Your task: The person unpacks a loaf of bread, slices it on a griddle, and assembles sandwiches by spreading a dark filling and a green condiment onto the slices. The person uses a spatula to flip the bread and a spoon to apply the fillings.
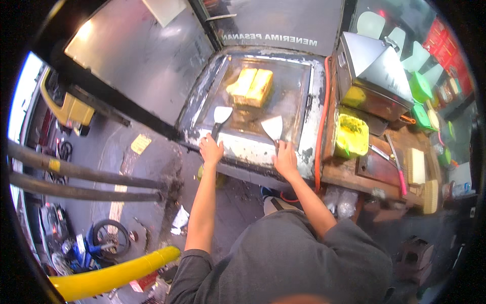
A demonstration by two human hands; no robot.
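My left hand (pixel 211 150) grips the dark handle of a spatula (pixel 222 114), its pale flat blade over the front left of a metal griddle (pixel 243 122). A second spatula (pixel 272 126), with a wide blade, is held by my right hand (pixel 285 159) near the griddle's front right. Beyond both blades, two browned blocks of bread (pixel 251 88) lie side by side on the greasy hot plate. Neither blade touches the bread. Both handles are partly hidden under my fingers.
An orange hose (pixel 323 125) runs along the griddle's right side. On the wooden counter (pixel 345 167) stand a tub of yellow spread (pixel 352 133) and a metal box (pixel 374 76). A pink-handled knife (pixel 398 167) lies by bread blocks (pixel 417 166). Glass panels enclose the griddle's back and left.
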